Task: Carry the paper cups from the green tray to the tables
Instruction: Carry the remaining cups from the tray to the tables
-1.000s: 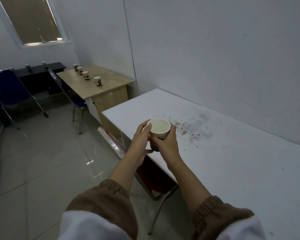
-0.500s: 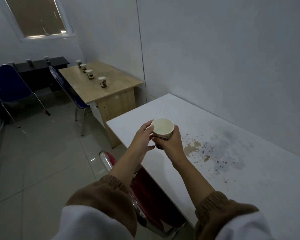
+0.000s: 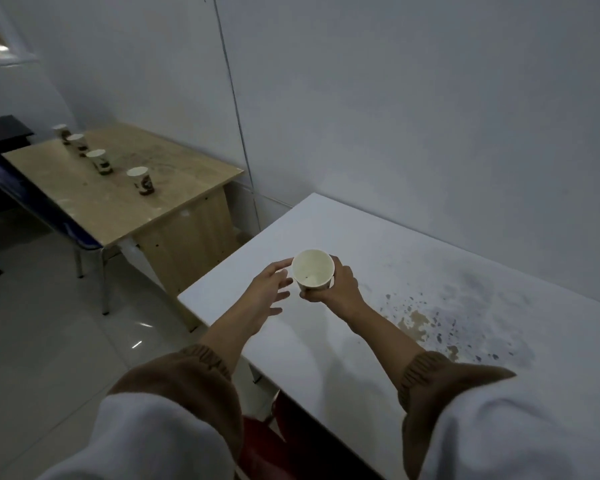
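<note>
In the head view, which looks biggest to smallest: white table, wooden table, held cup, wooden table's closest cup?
White rectangular table
Light wooden table, farther away
White paper cup in the right hand
Printed paper cup on wooden table; maybe just farther

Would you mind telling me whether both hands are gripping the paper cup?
No, only the right hand grips the paper cup; the left hand is spread open beside it.

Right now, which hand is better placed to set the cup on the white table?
Right. The right hand has its grip round the cup, over the table. The left hand is open beside it and holds nothing.
</note>
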